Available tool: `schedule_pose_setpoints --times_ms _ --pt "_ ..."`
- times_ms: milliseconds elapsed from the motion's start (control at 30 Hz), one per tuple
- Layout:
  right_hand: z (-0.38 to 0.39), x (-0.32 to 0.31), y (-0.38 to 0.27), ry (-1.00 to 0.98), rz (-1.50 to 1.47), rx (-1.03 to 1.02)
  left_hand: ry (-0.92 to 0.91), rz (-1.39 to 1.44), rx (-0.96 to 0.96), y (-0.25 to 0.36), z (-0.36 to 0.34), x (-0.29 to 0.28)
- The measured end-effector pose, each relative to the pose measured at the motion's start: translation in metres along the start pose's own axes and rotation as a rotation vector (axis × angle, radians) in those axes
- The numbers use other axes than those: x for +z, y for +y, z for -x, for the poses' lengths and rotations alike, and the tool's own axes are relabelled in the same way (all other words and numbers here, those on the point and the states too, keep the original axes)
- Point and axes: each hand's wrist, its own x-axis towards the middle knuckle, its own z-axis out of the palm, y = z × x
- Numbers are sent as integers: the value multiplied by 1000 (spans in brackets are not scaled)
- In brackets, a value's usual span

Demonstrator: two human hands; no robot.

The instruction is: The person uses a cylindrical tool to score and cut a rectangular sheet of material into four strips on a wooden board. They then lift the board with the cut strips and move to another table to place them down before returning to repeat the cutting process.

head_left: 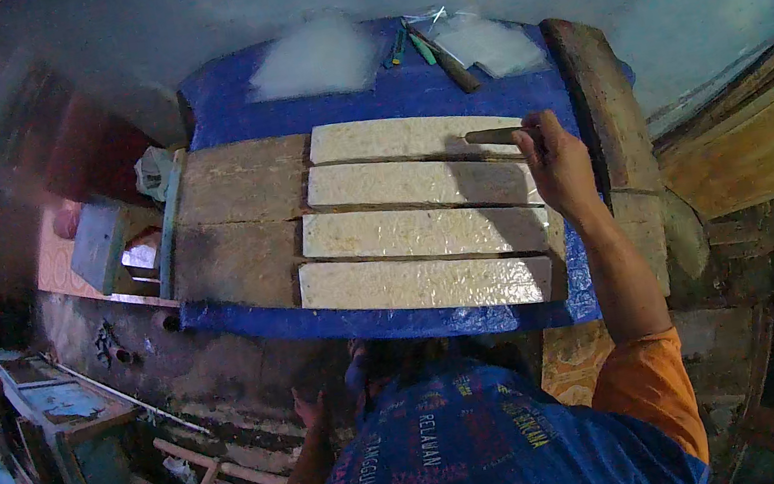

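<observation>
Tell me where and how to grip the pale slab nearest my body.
The nearest pale slab is probably best gripped near both ends, from your body's side: it is long and flat, no slab borders its near edge, and only a narrow gap divides its far edge from the next slab.

Right of centre, our right grip [553,160] holds a slim dark tool [492,136] over four cream slabs [421,230] mid-frame; our left grip [311,412], fingers spread, hangs lower left of centre.
</observation>
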Motion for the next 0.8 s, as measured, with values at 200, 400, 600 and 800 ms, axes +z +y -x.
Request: schedule_pose_setpoints --times_ms 200,400,600,800 --pt "-15 28 -27 23 -46 -94 32 32 -21 -7 2 1" --pt "-21 51 -53 -102 -26 -228 86 47 7 -15 -1 3" --pt "-34 71 -70 -69 -99 -132 66 177 -6 -17 1 -9" --pt "-34 97 -101 -125 -204 -320 65 255 74 -24 8 -12"
